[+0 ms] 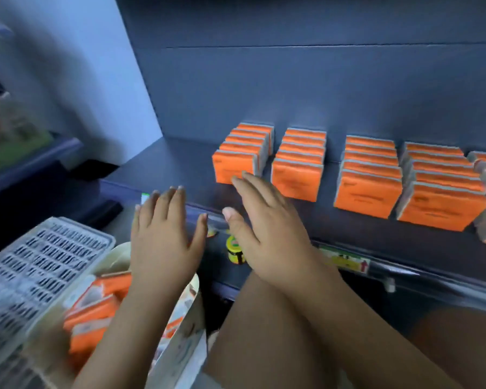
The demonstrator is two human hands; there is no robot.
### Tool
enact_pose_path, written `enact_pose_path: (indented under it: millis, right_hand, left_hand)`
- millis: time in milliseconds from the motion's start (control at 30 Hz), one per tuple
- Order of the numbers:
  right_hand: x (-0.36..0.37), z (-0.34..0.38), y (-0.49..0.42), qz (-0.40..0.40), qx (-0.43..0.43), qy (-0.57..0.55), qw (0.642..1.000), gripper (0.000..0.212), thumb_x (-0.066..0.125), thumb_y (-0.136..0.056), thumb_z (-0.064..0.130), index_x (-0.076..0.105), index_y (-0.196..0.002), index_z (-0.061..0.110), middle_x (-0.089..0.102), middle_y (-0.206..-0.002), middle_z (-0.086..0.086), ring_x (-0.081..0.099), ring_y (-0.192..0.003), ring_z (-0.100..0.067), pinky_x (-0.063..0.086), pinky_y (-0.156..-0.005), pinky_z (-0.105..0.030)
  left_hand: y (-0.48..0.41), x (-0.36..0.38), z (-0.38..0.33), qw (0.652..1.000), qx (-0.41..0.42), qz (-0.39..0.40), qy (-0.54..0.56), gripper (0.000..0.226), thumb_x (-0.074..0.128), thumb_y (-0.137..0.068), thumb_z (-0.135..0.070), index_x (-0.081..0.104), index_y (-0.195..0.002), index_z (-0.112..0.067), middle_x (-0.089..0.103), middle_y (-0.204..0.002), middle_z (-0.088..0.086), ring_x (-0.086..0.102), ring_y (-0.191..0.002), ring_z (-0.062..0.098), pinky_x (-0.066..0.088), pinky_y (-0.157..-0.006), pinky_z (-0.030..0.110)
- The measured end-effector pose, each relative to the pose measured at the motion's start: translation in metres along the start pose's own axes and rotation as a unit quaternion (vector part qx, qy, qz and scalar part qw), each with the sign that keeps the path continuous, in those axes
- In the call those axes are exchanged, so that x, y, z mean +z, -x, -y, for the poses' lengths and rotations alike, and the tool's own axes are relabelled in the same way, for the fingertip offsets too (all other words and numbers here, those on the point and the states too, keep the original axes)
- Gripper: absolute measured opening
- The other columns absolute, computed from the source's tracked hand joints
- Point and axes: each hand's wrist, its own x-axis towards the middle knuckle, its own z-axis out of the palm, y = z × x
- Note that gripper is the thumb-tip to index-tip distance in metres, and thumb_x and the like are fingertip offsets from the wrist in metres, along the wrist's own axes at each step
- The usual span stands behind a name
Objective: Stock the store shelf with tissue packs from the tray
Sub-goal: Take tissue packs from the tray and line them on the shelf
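Observation:
Orange tissue packs stand in several front-to-back rows on the dark shelf [163,164]; the leftmost row [237,155] is nearest my hands. My right hand [267,228] is flat with straight fingers, its fingertips at the front pack of that leftmost row. My left hand [163,237] hovers empty, fingers straight and spread, over the shelf's front edge. Below left, more orange packs [96,310] lie in a pale tray [118,256], partly hidden by my left forearm.
A white slotted crate [34,270] stands at lower left beside the tray. A small yellow-lidded jar [235,249] sits on a lower level under my right hand. Price labels [345,262] run along the shelf edge. The shelf's left part is bare up to the light wall.

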Motion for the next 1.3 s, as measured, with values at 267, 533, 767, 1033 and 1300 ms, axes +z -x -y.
enact_pose_path:
  millis: [267,533,767,1033,1300]
  right_hand:
    - [0.118,0.088,0.014,0.209,-0.112,0.081,0.968,0.07,0.025,-0.096,0.061,0.05,-0.146,0.019,0.052,-0.151,-0.006,0.041,-0.146,-0.031,0.037,-0.115,-0.053]
    - [0.196,0.097,0.026,0.398,-0.048,0.11,0.909,0.056,0.045,-0.101,0.057,0.049,-0.142,0.021,0.053,-0.144,-0.006,0.047,-0.133,-0.031,0.044,-0.104,-0.046]
    - [0.232,0.086,0.028,0.491,0.048,0.132,0.86,0.052,0.044,-0.103,0.047,0.046,-0.147,0.02,0.049,-0.146,-0.009,0.05,-0.131,-0.034,0.045,-0.104,-0.046]
    - [0.282,0.068,0.023,0.523,0.14,0.121,0.832,0.035,0.059,-0.1,0.033,0.062,-0.129,0.013,0.066,-0.113,-0.01,0.06,-0.094,-0.027,0.045,-0.079,-0.035]
    - [0.326,0.056,0.027,0.579,0.178,0.136,0.784,0.031,0.055,-0.101,0.03,0.061,-0.125,0.011,0.064,-0.111,-0.008,0.063,-0.104,-0.028,0.054,-0.094,-0.04]
  left_hand:
    - [0.11,-0.023,0.133,0.978,-0.117,0.102,-0.14,0.069,0.04,-0.097,-0.052,0.052,-0.143,-0.003,0.057,-0.144,0.019,0.046,-0.137,0.045,0.034,-0.114,0.059]
    - [0.171,-0.001,0.174,0.953,-0.211,0.177,-0.13,0.068,0.039,-0.096,-0.055,0.054,-0.142,-0.008,0.059,-0.144,0.012,0.045,-0.141,0.04,0.03,-0.117,0.058]
    - [0.189,0.029,0.188,0.934,-0.25,0.24,-0.092,0.062,0.038,-0.096,-0.053,0.058,-0.136,-0.009,0.062,-0.137,0.013,0.049,-0.134,0.04,0.039,-0.112,0.055]
    - [0.194,0.075,0.19,0.885,-0.316,0.341,-0.03,0.052,0.05,-0.099,-0.046,0.045,-0.142,-0.017,0.051,-0.143,0.004,0.044,-0.133,0.03,0.046,-0.101,0.048]
    - [0.19,0.11,0.21,0.842,-0.402,0.355,0.056,0.038,0.053,-0.097,-0.023,0.052,-0.135,-0.021,0.051,-0.138,0.005,0.047,-0.125,0.041,0.038,-0.105,0.049]
